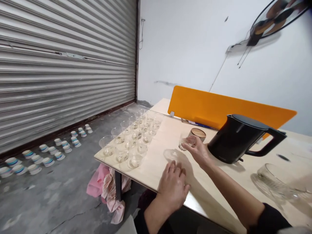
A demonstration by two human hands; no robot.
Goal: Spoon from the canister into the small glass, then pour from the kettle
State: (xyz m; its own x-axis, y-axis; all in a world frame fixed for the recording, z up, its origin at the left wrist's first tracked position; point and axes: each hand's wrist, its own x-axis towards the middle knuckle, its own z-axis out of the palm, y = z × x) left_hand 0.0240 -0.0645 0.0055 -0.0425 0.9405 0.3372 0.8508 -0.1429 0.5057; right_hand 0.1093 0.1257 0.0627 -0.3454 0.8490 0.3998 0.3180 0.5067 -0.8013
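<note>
My right hand is closed around a small clear cup over the middle of the table, its thumb and fingers on the cup's side. Back down at the table's near edge, my left hand lies palm down with its fingers loosely stretched and nothing visible in it. Just behind the held cup stands a round container with a wood-coloured top. To the right of my right hand is a black electric kettle. Several clear cups stand in rows on the left part of the table, with a little something in their bottoms.
A glass jug sits at the table's right. An orange divider panel runs along the back. Paper cups stand upside down on the floor by the roller shutter. Pink cloth hangs below the table's left corner.
</note>
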